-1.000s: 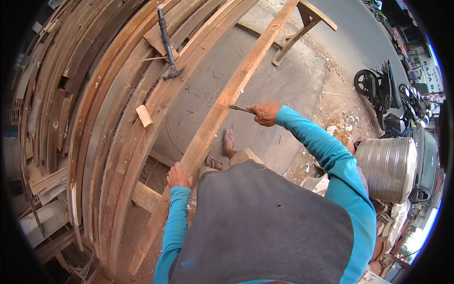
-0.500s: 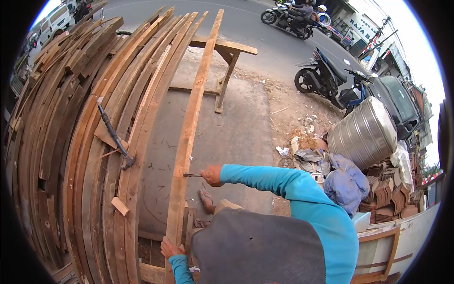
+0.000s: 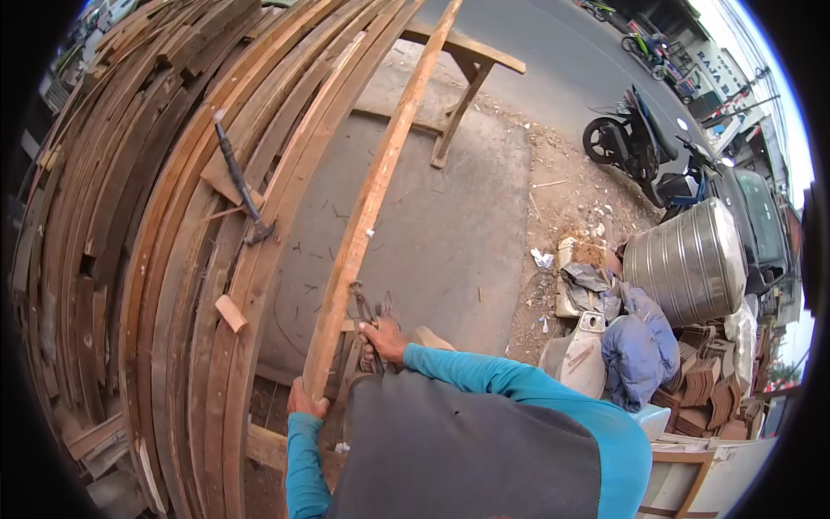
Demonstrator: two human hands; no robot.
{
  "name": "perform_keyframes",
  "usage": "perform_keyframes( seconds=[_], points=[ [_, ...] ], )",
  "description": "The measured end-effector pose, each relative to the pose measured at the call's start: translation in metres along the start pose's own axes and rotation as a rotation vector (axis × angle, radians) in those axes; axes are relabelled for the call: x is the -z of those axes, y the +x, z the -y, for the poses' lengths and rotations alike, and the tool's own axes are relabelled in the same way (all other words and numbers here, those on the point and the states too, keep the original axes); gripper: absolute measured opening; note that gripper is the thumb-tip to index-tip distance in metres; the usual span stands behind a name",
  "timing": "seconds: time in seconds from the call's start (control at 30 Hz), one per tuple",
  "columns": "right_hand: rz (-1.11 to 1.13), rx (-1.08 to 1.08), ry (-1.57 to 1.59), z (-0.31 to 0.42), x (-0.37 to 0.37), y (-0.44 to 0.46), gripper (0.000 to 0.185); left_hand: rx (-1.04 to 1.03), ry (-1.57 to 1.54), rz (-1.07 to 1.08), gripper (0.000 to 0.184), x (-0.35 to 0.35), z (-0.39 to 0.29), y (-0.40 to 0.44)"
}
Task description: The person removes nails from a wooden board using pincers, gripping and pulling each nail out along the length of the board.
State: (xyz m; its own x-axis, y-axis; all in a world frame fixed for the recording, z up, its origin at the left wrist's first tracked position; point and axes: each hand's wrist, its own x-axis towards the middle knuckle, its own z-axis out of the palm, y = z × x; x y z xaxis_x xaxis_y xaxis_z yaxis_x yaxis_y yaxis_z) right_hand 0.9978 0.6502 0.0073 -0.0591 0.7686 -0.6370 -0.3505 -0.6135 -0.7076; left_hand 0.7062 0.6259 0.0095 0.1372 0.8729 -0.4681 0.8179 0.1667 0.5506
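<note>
A long wooden beam [image 3: 385, 156] slants through the middle of the head view, its far part over a sawhorse [image 3: 475, 60]. My left hand [image 3: 307, 400] is closed around the beam's near end. Closed on the handles of a pair of pincers [image 3: 362, 303], my right hand [image 3: 386, 339] is beside the beam's right edge. The pincers' jaws touch the beam there; whether they grip a nail is too small to tell. A claw hammer [image 3: 235, 173] lies on the stacked timber [image 3: 186, 285] to the left, near a small wood offcut [image 3: 231, 313].
Bent nails are scattered over the concrete floor [image 3: 415, 251]. To the right are a ribbed metal tank [image 3: 685, 259], a blue bundle [image 3: 638, 350] and piled roof tiles [image 3: 713, 381]. A motorbike [image 3: 635, 143] is parked beside the road [image 3: 553, 52].
My right hand has moved nearer my body along the beam and turned the pincers, jaws now pointing away from me. The left hand still holds the beam. The view has shifted.
</note>
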Motion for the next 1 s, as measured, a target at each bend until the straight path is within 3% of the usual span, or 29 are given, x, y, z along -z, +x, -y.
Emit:
perform_keyframes(
  seconds=[0.1, 0.17, 0.27, 0.33, 0.47, 0.7, 0.77, 0.83, 0.97, 1.0],
  points=[
    [0.032, 0.011, -0.137, 0.021, 0.013, -0.017, 0.024, 0.019, 0.131, -0.051, 0.072, -0.008, 0.007, -0.001],
    [0.024, 0.034, -0.058, 0.036, 0.032, -0.023, 0.025, 0.037, 0.196, -0.058, 0.075, -0.01, -0.003, -0.003],
    [-0.065, -0.118, 0.031, 0.059, 0.057, -0.034, 0.028, 0.043, 0.25, -0.114, 0.079, -0.014, -0.014, -0.011],
    [-0.056, -0.086, -0.192, 0.07, 0.074, -0.035, 0.041, 0.04, 0.272, -0.122, 0.079, -0.017, -0.015, -0.011],
    [0.04, -0.137, -0.312, 0.101, 0.089, -0.029, 0.052, 0.083, 0.318, -0.128, 0.08, -0.017, -0.023, -0.014],
    [0.173, -0.211, -0.535, 0.153, 0.107, 0.003, 0.053, 0.077, 0.367, -0.159, 0.085, -0.019, -0.025, -0.015],
    [0.173, -0.203, -0.563, 0.165, 0.111, 0.012, 0.045, 0.075, 0.385, -0.167, 0.086, -0.022, -0.026, -0.018],
    [0.296, -0.279, -0.767, 0.173, 0.118, 0.027, 0.048, 0.095, 0.397, -0.164, 0.086, -0.018, -0.033, -0.025],
    [0.367, -0.323, -0.741, 0.192, 0.131, 0.036, 0.045, 0.082, 0.401, -0.157, 0.09, -0.027, -0.027, -0.014],
    [0.283, -0.293, -0.737, 0.201, 0.134, 0.033, 0.045, 0.095, 0.42, -0.162, 0.092, -0.031, -0.019, -0.013]
  ],
)
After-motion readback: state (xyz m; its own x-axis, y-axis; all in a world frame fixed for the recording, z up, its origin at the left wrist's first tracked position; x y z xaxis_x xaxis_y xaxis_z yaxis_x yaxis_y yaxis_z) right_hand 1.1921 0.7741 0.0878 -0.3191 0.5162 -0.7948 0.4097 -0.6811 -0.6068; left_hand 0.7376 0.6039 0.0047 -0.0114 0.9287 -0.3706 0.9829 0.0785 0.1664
